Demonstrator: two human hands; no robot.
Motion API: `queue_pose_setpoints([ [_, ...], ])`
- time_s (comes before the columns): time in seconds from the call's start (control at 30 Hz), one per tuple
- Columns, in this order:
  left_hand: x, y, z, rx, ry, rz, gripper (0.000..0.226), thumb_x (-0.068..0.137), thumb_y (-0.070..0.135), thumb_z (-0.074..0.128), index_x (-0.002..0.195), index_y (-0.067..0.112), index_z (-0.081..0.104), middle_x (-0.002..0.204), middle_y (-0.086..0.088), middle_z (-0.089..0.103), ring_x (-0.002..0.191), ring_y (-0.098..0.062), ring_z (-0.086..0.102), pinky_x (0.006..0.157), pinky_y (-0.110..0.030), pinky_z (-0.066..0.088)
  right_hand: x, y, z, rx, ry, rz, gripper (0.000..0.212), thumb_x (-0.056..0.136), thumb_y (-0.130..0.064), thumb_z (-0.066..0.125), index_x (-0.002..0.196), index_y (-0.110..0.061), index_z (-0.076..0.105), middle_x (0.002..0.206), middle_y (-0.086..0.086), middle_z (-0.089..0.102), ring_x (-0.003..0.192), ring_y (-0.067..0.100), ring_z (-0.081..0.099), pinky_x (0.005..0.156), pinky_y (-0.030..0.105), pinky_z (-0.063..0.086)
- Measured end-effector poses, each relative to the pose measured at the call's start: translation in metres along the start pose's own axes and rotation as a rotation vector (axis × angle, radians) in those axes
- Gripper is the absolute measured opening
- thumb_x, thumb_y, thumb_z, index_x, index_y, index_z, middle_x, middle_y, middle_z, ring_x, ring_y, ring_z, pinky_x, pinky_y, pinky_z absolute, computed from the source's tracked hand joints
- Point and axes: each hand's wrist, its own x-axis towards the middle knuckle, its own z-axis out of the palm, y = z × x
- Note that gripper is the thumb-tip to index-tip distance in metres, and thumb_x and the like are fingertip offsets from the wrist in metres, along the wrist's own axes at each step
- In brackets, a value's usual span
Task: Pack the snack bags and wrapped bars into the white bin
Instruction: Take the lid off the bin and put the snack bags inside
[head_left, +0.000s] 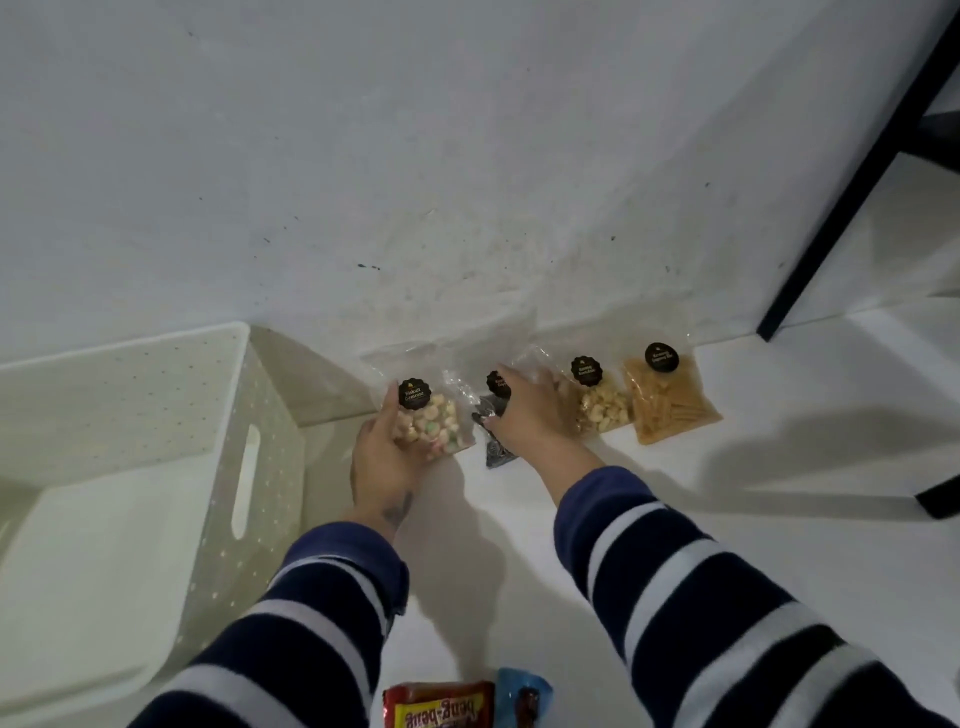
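A row of clear snack bags with black round labels leans against the wall. My left hand (382, 457) grips the leftmost bag of pastel biscuits (428, 421). My right hand (524, 410) lies over the dark snack bag (493, 441), fingers closed on its top. To the right stand a bag of pale nuts (597, 405) and a bag of orange sticks (667, 402). The white bin (249, 415) sits at the left, its inside bare where it shows. At the bottom edge lie a red wrapped bar (441, 704) and a blue wrapped bar (524, 696).
The white floor runs up to a scuffed white wall. A black furniture leg (852, 192) slants down at the right, and another dark foot (940, 499) sits at the right edge.
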Motion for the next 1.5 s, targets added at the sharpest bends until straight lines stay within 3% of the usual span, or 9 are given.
queue_pose_setpoints([
  [0.07, -0.002, -0.003, 0.001, 0.084, 0.007, 0.021, 0.048, 0.083, 0.024, 0.071, 0.126, 0.040, 0.057, 0.113, 0.011, 0.061, 0.105, -0.014, 0.060, 0.086, -0.028, 0.048, 0.002, 0.004, 0.004, 0.064, -0.002, 0.037, 0.068, 0.085, -0.038, 0.066, 0.143, -0.043, 0.031, 0.142, 0.010, 0.041, 0.132, 0.034, 0.035, 0.107, 0.044, 0.038],
  [0.23, -0.019, 0.002, -0.002, 0.119, 0.080, 0.024, 0.034, 0.095, 0.014, 0.056, 0.094, 0.048, 0.062, 0.093, 0.019, 0.066, 0.088, -0.002, 0.064, 0.061, -0.010, 0.048, -0.014, 0.002, 0.001, 0.218, 0.060, 0.043, 0.068, 0.077, -0.028, 0.076, 0.136, -0.039, 0.044, 0.122, 0.006, 0.057, 0.111, 0.027, 0.055, 0.090, 0.041, 0.053],
  [0.33, -0.033, 0.013, -0.011, 0.096, 0.007, 0.055, 0.065, 0.088, -0.005, 0.054, 0.134, 0.040, 0.048, 0.115, 0.008, 0.060, 0.102, -0.011, 0.061, 0.086, -0.028, 0.055, -0.029, -0.006, -0.012, 0.314, 0.058, 0.042, 0.072, 0.078, -0.019, 0.077, 0.139, -0.037, 0.043, 0.126, 0.004, 0.058, 0.106, 0.025, 0.060, 0.082, 0.039, 0.057],
  [0.43, -0.044, 0.037, -0.024, 0.150, -0.013, 0.182, 0.074, 0.086, -0.005, 0.053, 0.144, 0.038, 0.034, 0.124, 0.002, 0.055, 0.107, -0.015, 0.060, 0.096, -0.038, 0.052, -0.042, -0.019, -0.037, 0.370, 0.098, -0.002, 0.073, 0.078, -0.018, 0.077, 0.140, -0.035, 0.043, 0.128, 0.005, 0.057, 0.106, 0.024, 0.061, 0.083, 0.037, 0.057],
  [0.63, -0.072, 0.106, -0.066, 0.144, 0.014, 0.333, 0.074, 0.086, -0.014, 0.044, 0.147, 0.025, 0.032, 0.124, -0.001, 0.049, 0.109, -0.014, 0.055, 0.085, -0.016, 0.046, -0.074, -0.063, -0.088, 0.429, 0.165, -0.109, 0.070, 0.081, -0.019, 0.074, 0.141, -0.034, 0.041, 0.130, 0.004, 0.055, 0.106, 0.022, 0.060, 0.080, 0.028, 0.054],
  [0.8, -0.087, 0.128, -0.133, 0.220, 0.129, 0.417, 0.072, 0.085, -0.008, 0.049, 0.146, 0.028, 0.035, 0.114, 0.003, 0.049, 0.102, -0.011, 0.047, 0.083, -0.023, 0.039, -0.105, -0.125, -0.099, 0.416, 0.200, -0.190, 0.072, 0.078, -0.024, 0.077, 0.140, -0.034, 0.042, 0.128, 0.005, 0.054, 0.106, 0.023, 0.060, 0.089, 0.035, 0.053],
  [1.1, -0.074, 0.087, -0.276, 0.131, 0.192, 0.294, 0.075, 0.082, -0.010, 0.055, 0.142, 0.033, 0.041, 0.125, 0.003, 0.054, 0.105, -0.033, 0.061, 0.064, -0.017, 0.046, -0.144, -0.247, -0.034, 0.376, 0.089, -0.244, 0.079, 0.079, -0.028, 0.075, 0.145, -0.032, 0.032, 0.129, 0.007, 0.050, 0.110, 0.025, 0.057, 0.085, 0.031, 0.046],
  [1.3, -0.060, 0.030, -0.365, 0.128, 0.194, 0.129, 0.076, 0.082, -0.015, 0.052, 0.143, 0.027, 0.040, 0.137, -0.008, 0.051, 0.110, -0.026, 0.061, 0.088, -0.040, 0.055, -0.148, -0.312, 0.050, 0.333, -0.040, -0.210, 0.086, 0.078, -0.027, 0.076, 0.148, -0.031, 0.026, 0.137, 0.006, 0.047, 0.120, 0.026, 0.053, 0.094, 0.035, 0.047],
  [1.5, -0.021, -0.012, -0.420, 0.175, 0.199, 0.006, 0.077, 0.079, -0.012, 0.063, 0.145, 0.019, 0.038, 0.131, -0.011, 0.058, 0.106, -0.020, 0.058, 0.090, -0.028, 0.046, -0.131, -0.362, 0.123, 0.296, -0.168, -0.166, 0.088, 0.079, -0.027, 0.076, 0.149, -0.028, 0.022, 0.139, 0.007, 0.047, 0.122, 0.026, 0.053, 0.096, 0.034, 0.047],
])
